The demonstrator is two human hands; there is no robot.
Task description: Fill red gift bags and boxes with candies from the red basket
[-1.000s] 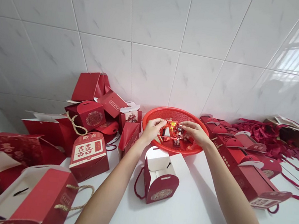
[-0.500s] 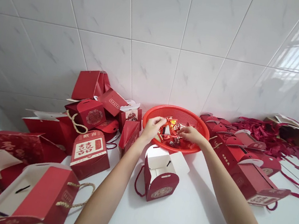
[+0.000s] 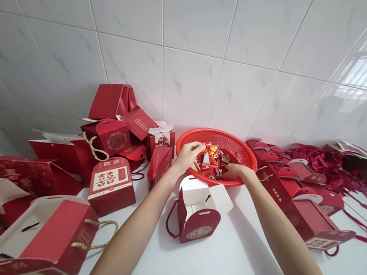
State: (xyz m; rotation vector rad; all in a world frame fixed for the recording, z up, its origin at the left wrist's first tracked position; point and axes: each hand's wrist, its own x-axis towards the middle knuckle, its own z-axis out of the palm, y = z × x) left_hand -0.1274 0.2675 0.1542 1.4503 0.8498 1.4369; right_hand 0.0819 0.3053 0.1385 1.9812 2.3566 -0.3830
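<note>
Your left hand [image 3: 187,157] is at the left side of the red basket [image 3: 235,145], near the centre of the frame, thumb and fingertips pinched together on the shiny sweets [image 3: 214,157] in it. Your right hand [image 3: 237,172] reaches in over the right side of the rim; its fingertips are down among the sweets, so you cannot tell whether they grip one. Just below the basket, between your forearms, an open box [image 3: 200,228] stands upright on the white table [image 3: 218,271], its pale inside showing and a dark red cord [image 3: 171,218] at its left. More boxes [image 3: 111,191] crowd the lower left; red ribbons [image 3: 319,162] heap at right.
</note>
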